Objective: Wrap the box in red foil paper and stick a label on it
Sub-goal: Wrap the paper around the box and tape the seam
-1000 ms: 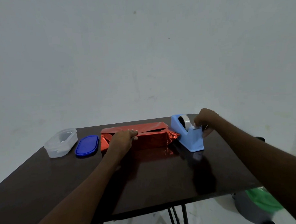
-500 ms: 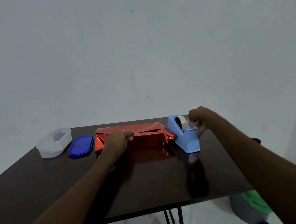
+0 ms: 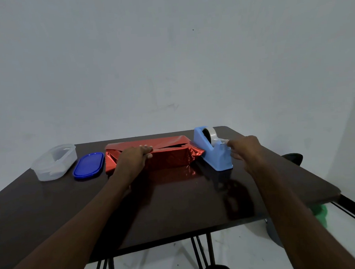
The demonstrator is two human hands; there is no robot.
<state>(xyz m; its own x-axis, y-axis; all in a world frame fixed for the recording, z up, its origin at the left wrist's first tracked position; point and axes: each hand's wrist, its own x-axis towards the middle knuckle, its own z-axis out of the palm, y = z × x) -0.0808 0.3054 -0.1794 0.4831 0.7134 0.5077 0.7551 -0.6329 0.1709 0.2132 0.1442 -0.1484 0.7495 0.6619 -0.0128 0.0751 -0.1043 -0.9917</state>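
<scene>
A dark table (image 3: pixel 176 206) stands before a bare grey wall. Our left hand (image 3: pixel 132 160) presses flat, fingers straight, on the foil seam atop the red-wrapped box (image 3: pixel 169 157) mid-table. Our right hand (image 3: pixel 244 149) pinches the tape end at the blue tape dispenser (image 3: pixel 211 153) just beside the box. We should draw the strip out level, then snap it down across the cutter — holding the seam shut. The tape strip itself is too faint to trace, and no label shows.

My feed is dim and bluish, with soft shadows pooling on the table (image 3: pixel 176 206) toward six o'clock, faint glare on the red foil (image 3: pixel 169 157), and wide-angle stretching at the edges.
</scene>
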